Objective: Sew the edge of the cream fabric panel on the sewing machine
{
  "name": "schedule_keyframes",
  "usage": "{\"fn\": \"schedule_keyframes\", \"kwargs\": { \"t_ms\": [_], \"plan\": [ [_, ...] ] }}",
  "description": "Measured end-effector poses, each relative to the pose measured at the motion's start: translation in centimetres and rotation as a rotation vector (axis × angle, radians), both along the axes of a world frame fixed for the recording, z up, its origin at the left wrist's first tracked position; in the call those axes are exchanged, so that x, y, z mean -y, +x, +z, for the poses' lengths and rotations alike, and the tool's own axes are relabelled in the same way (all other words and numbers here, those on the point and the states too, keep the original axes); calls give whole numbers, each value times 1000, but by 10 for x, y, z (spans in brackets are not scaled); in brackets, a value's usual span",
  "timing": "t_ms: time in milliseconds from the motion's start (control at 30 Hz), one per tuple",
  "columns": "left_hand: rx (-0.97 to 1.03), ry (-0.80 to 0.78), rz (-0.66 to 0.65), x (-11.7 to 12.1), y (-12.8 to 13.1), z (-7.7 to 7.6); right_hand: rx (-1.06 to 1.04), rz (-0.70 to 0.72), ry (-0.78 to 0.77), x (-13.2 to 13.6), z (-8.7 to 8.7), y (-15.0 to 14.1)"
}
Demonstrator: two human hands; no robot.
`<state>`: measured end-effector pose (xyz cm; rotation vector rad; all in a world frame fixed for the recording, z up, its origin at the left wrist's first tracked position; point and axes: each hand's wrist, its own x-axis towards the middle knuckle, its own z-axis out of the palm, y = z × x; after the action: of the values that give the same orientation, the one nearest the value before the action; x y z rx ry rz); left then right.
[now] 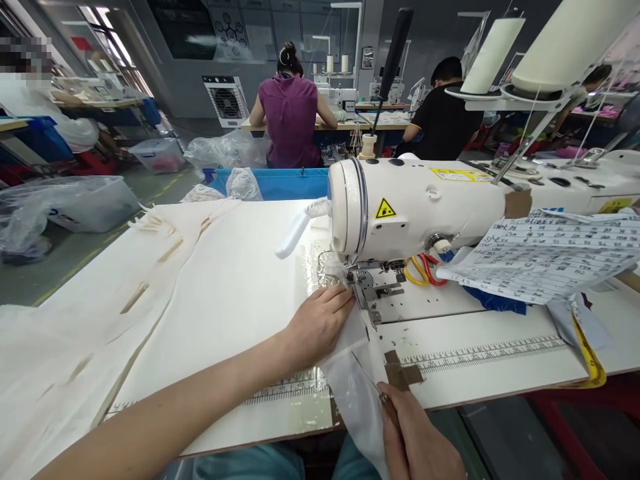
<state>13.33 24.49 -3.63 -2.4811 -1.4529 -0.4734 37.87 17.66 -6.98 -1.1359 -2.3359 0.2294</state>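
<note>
A strip of thin white fabric (353, 383) runs from under the sewing machine's needle area down over the table's front edge. My left hand (323, 320) presses on it beside the presser foot, fingers together and bent at the tips, holding the cloth. In my right hand (423, 433), lower down at the table edge, is an awl (367, 375) with a thin metal spike that points up and left over the fabric. The right fingers are closed around its handle, against the fabric's edge. The white sewing machine (415, 207) stands just beyond; the fingertips partly hide its needle.
More white fabric with slits (145, 293) spreads across the table's left side. Scissors (425, 270) with red and yellow handles lie behind the needle area. Handwritten sheets (545, 253) rest at right. Thread cones (493, 53) stand above. Co-workers (289, 113) sit ahead at other machines.
</note>
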Motion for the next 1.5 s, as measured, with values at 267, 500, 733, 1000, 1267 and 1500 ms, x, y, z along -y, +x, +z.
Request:
{"fn": "schedule_keyframes", "kwargs": {
  "t_ms": [267, 500, 733, 1000, 1267, 1500],
  "plan": [
    [-21, -106, 55, 3, 4, 13, 49, 109, 83, -15, 6, -2],
    [-23, -155, 93, 9, 9, 11, 87, 132, 142, -20, 12, -3],
    [-16, -140, 75, 14, 12, 9, 106, 103, 153, -23, 24, -11],
    [1, -148, 68, 20, 16, 9, 93, 82, 145, -26, 28, -16],
    [19, -125, 39, 20, 15, 10, 106, 75, 116, -29, 28, -20],
    [27, -118, 35, 12, 7, 9, 105, 55, 132, -39, 34, -32]
  ]
}}
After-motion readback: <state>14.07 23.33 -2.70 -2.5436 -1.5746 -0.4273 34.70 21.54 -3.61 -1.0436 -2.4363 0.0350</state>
